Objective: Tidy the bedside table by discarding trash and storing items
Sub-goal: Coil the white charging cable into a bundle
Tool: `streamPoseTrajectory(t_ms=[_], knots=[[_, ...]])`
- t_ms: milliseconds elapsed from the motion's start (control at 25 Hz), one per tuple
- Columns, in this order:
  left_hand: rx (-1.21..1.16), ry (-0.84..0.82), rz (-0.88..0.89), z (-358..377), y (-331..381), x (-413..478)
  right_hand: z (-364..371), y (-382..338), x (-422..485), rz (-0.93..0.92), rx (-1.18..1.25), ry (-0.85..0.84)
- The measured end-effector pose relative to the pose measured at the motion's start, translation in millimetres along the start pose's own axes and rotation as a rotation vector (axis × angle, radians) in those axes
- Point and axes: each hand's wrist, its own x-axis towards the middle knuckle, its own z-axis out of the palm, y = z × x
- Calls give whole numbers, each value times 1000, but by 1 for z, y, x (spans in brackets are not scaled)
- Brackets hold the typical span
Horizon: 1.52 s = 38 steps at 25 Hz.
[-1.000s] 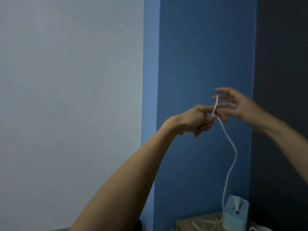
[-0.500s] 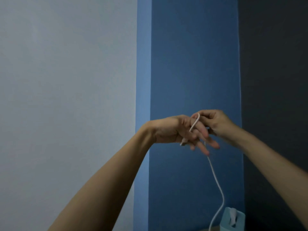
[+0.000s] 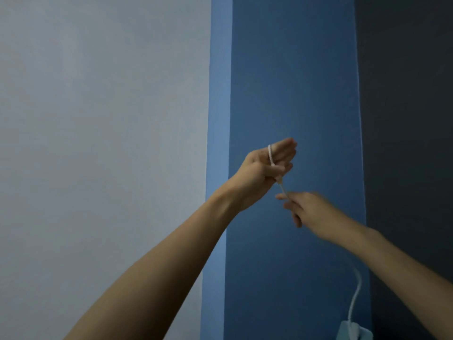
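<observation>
Both bare arms raised against the blue-and-grey wall, winding up cable for storage, I'd judge. Left hand [image 3: 266, 165] held up as a spool: fingers half-curled, closed on the thin white cord [image 3: 270, 155] looped over them. Right hand [image 3: 307, 211], blurred, just below it, pinches the cord's run, likely to feed tension. Slack hangs below the right arm toward a pale teal tissue box [image 3: 353, 331].

The left hand [image 3: 266, 168] is hovering high before the blue wall panel [image 3: 294, 82], with the thin white braided cord [image 3: 270, 155] lying across its fingers. The right hand [image 3: 311, 212] is sitting just below and to the right, touching the cord. Further down, the cord is hanging behind the right forearm toward the pale blue box [image 3: 353, 332] at the lower right.
</observation>
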Motion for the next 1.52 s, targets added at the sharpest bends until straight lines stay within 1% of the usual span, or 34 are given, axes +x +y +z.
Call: streamPoseTrajectory(t_ms=[40,80,120,240,360,480,560,640,680,720,800,840,920,960,1120,1240,1320,1440,1520], knots=[[-125,44,-31,2,1,1,-3,-4,-4,-26,-296,-28],[-189,61,-54,1,0,2,-6,-11,-8,-62,-480,-46],[-157,55,-76,-1,-1,3,-12,-20,-13,-103,-542,-45],[143,-89,-110,-10,-4,-1,-34,-34,-21,-223,-550,-32],[313,-172,-127,-9,-3,-5,-50,-31,-20,-358,-522,87],[508,-234,-70,-3,2,-7,-57,-33,-19,-465,-490,186],[621,-262,-47,-2,2,-7,-63,-37,-18,-499,-481,223],[699,-272,-28,0,6,-8,-67,-40,-17,-492,-470,212],[684,-266,-10,0,6,-7,-66,-42,-18,-486,-461,195],[607,-242,-12,-1,7,-7,-65,-44,-18,-486,-446,176],[350,-171,-58,-2,10,-4,-65,-47,-18,-498,-406,156],[268,-151,-77,-3,9,-3,-66,-49,-18,-501,-396,160],[306,-171,-89,-3,7,-7,-72,-53,-17,-495,-396,187],[341,-219,-81,-3,7,-10,-75,-54,-16,-496,-397,202],[262,-344,-101,-8,4,-19,-76,-49,-10,-535,-329,242],[281,-427,-139,-10,2,-22,-70,-44,-9,-510,-239,345],[233,-454,-164,-9,2,-28,-67,-42,-6,-459,-79,359],[56,-505,-186,-9,5,-37,-65,-43,-2,-439,256,206],[-10,-548,-192,-8,6,-41,-64,-41,-2,-413,363,158]])
